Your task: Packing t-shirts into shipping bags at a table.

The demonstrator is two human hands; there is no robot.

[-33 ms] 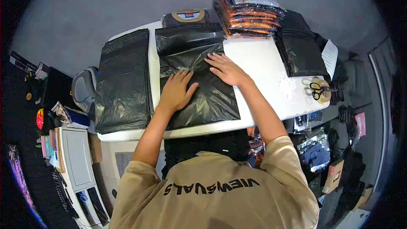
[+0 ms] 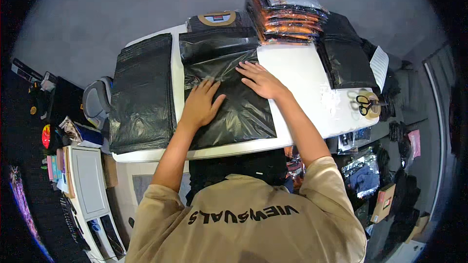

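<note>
A black plastic bag (image 2: 239,119) lies flat on the white table (image 2: 302,78) in front of me, its far part creased across like a folded flap. My left hand (image 2: 201,103) rests palm down on the bag's left half, fingers spread. On its right edge lies my right hand (image 2: 263,82), also flat with the fingers apart. Neither hand grips anything. To the left lies a stack of similar black bags (image 2: 141,95). Just beyond the bag, partly covered by it, is a dark item with a round printed design (image 2: 217,18).
A tall pile of folded garments in clear packets (image 2: 287,12) stands at the far edge. More black packages (image 2: 348,61) lie at the right, beside a white paper sheet (image 2: 379,67). Black-handled scissors (image 2: 363,104) and a tape roll (image 2: 374,109) sit near the right edge.
My left hand has slid very slightly left on the bag. My right hand and the other things look unmoved.
</note>
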